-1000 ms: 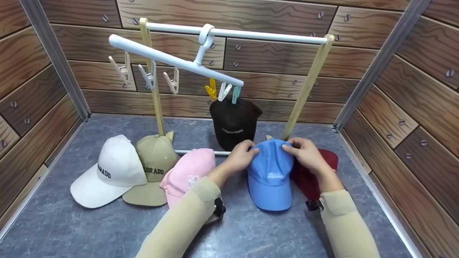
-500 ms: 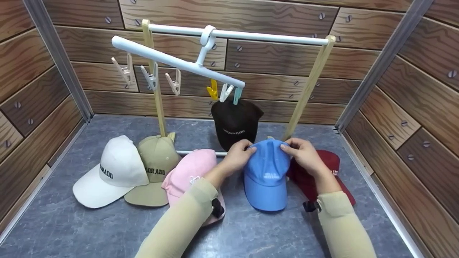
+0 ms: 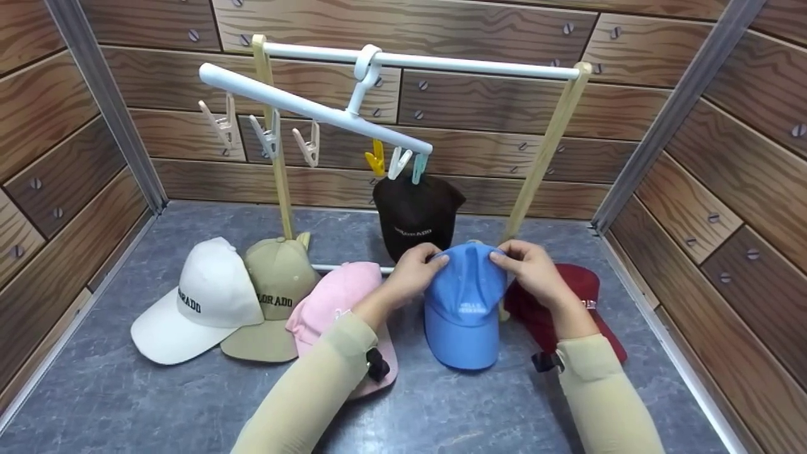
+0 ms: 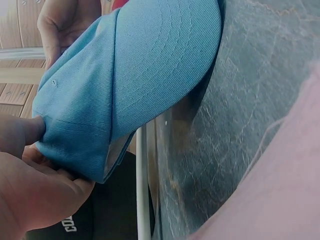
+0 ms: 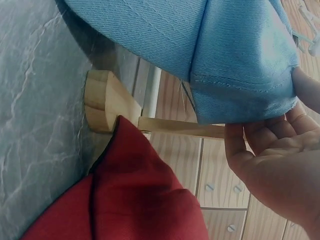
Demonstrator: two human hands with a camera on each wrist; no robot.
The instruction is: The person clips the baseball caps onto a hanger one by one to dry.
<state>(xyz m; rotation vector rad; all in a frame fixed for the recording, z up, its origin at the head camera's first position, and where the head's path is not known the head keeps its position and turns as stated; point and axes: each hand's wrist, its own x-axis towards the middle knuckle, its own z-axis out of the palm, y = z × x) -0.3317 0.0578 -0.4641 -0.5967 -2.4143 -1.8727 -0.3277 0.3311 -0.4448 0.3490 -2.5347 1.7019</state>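
Note:
A blue baseball cap (image 3: 465, 302) is held up between both hands, its brim pointing down toward the grey tabletop. My left hand (image 3: 413, 272) pinches the crown at its upper left, thumb in front and fingers behind. At the upper right my right hand (image 3: 533, 272) pinches the crown the same way. In the right wrist view, the fingers (image 5: 270, 135) reach under the cap's edge. Behind the cap, a black cap (image 3: 416, 217) hangs from clips at the right end of a white hanger (image 3: 309, 108). A dark red cap (image 3: 555, 309) lies beneath my right forearm.
White (image 3: 211, 296), khaki (image 3: 274, 284) and pink (image 3: 340, 302) caps sit along the left, the pink one partly under my left forearm. The hanger tilts down rightward from the rack's bar (image 3: 466, 63). Several clips, one yellow (image 3: 375, 157), hang from it. Wood-patterned walls surround the tabletop.
Both hands have carried the blue cap slightly left and a little upward. More of the dark red cap shows. The hanger and the other caps stay put.

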